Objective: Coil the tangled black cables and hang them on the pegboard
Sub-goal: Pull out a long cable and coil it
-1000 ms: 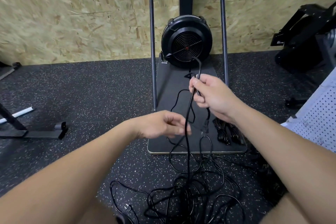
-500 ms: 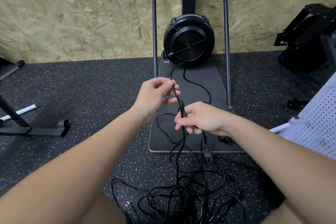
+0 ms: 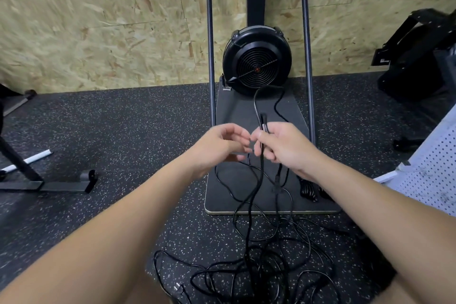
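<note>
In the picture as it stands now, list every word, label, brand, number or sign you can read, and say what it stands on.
No text can be read here.
Small pale label on the black equipment at the right edge: too small and blurred to read.
Red dot at the hub of the round black fan: a mark, no letters.
The cable in the right hand, the pegboard and the wood-chip wall: no writing visible.

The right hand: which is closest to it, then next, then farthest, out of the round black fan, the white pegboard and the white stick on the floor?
From the right hand, in the head view:
1. Round black fan, straight ahead against the wall.
2. White pegboard, off to the right, leaning at the picture's edge.
3. White stick, far left on the floor, beyond the left hand.
</note>
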Motion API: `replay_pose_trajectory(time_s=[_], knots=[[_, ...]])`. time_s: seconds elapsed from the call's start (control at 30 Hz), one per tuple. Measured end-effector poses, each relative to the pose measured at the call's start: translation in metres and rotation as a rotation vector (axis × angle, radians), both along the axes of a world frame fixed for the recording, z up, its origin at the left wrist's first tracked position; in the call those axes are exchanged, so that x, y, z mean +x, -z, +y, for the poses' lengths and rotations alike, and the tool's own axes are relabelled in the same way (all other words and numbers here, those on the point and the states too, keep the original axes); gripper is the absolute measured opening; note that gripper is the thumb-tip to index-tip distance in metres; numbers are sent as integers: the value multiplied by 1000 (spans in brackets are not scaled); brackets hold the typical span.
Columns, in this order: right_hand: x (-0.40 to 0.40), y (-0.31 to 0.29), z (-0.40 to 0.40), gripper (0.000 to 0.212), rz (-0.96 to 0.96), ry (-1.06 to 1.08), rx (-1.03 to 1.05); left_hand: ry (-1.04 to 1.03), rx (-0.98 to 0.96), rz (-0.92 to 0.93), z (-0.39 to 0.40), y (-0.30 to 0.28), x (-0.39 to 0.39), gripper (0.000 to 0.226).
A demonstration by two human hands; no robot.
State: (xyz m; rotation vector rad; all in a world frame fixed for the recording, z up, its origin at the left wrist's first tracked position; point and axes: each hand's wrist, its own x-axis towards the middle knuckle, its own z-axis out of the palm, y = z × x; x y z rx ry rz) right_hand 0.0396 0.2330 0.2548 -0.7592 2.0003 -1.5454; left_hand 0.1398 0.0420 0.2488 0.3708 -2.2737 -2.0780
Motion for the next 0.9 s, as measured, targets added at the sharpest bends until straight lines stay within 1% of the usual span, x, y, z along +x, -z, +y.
replay_pose_trajectory(time_s=[0.07,0.1,0.13,0.17,0.23,0.27,0.37,0.43,0.5,0.57,0.63,0.7,0.77,0.83,0.9], knots=[[-8,-11,-3,22,-90,71,-201,227,-88,-72,2,2,5,49],[-12,-18,-4,22,-148,106,-311,356,-154,-114,5,4,8,52],[-18,-24,-3,21,-199,132,-405,466,-230,-154,7,7,11,51],[-22,-29,-1,21,-237,148,-477,545,-308,-178,10,11,14,44],[-29,-33,2,22,-267,159,-543,597,-413,-181,13,18,17,26],[-32,-32,4,24,-259,158,-538,574,-411,-189,15,20,17,20],[-33,-24,4,35,-234,153,-440,434,-347,-195,13,23,16,21],[-30,-15,5,36,-185,151,-277,315,-310,-123,11,24,12,15],[-24,-4,6,32,-130,118,-86,157,-230,-29,10,19,9,9],[-15,8,4,32,-161,42,14,5,-151,56,11,11,5,14],[-5,20,1,33,-209,-60,86,-78,-140,126,16,4,2,20],[7,28,-1,31,-280,-162,136,-144,-168,164,21,3,0,24],[16,33,-4,31,-355,-204,138,-192,-223,179,21,5,-2,28],[18,35,-6,33,-364,-194,126,-209,-247,184,19,8,-3,29],[16,35,-6,31,-331,-190,136,-200,-250,189,18,9,-4,29]])
